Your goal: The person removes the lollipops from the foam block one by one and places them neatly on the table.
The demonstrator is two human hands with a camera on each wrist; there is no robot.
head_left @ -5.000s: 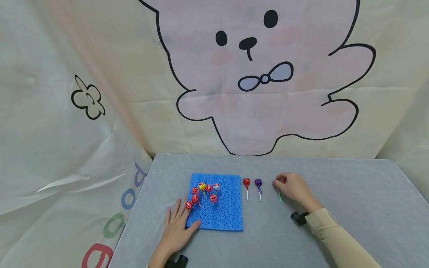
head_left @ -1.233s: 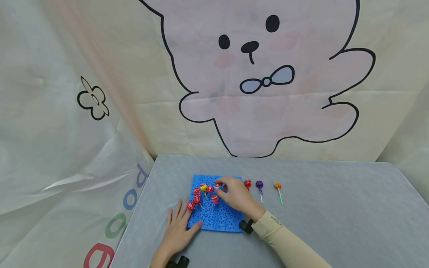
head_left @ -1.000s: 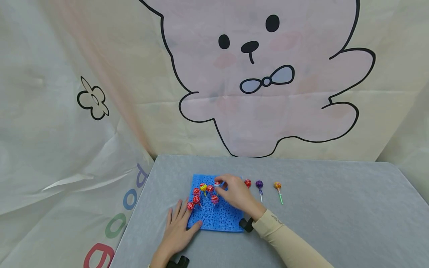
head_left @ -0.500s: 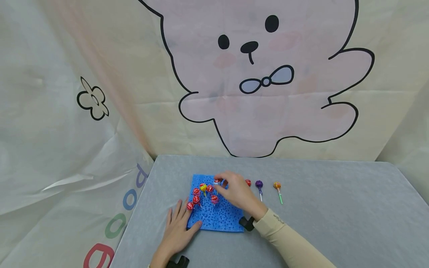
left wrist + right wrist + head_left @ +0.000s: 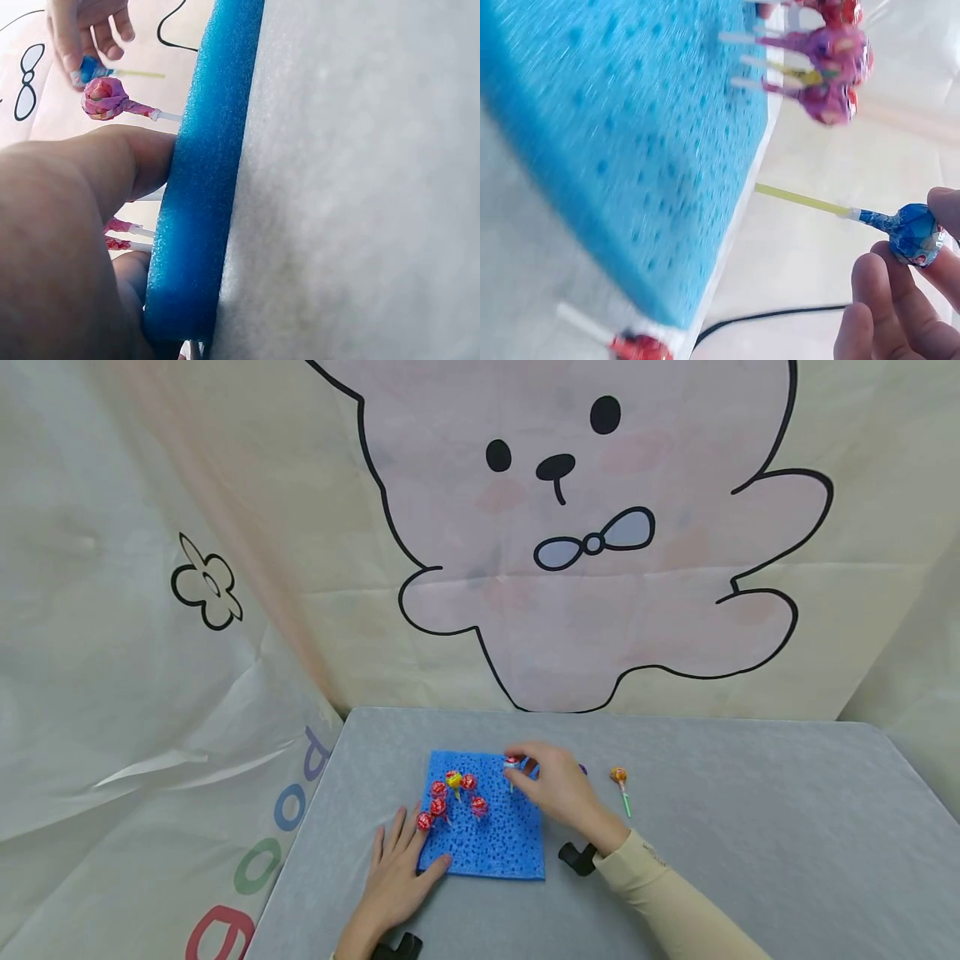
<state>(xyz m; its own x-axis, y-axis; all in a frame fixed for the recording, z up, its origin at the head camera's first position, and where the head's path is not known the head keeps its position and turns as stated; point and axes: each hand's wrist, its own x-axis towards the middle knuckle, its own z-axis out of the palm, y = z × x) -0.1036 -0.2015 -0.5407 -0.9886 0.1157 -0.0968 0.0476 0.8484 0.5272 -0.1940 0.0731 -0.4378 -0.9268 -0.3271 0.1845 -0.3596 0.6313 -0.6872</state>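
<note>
"Changes in the head view?"

"The right hand (image 5: pixel 557 785) has lifted the blue-wrapped, ball-shaped lollipop (image 5: pixel 512 763) from beside the red-wrapped round lollipops (image 5: pixel 438 806) and carried it rightward, over the blue porous foam block (image 5: pixel 517 847). The left hand (image 5: pixel 397 872) lies spread at the block's left edge, grasping nothing."

"Left wrist view?"

"Its thin yellow stick (image 5: pixel 141 73) hangs clear of the foam, so I'd judge that lollipop loose now, unplanted."

"Right wrist view?"

"Thumb and fingers (image 5: pixel 942 271) pinch its head."
</note>
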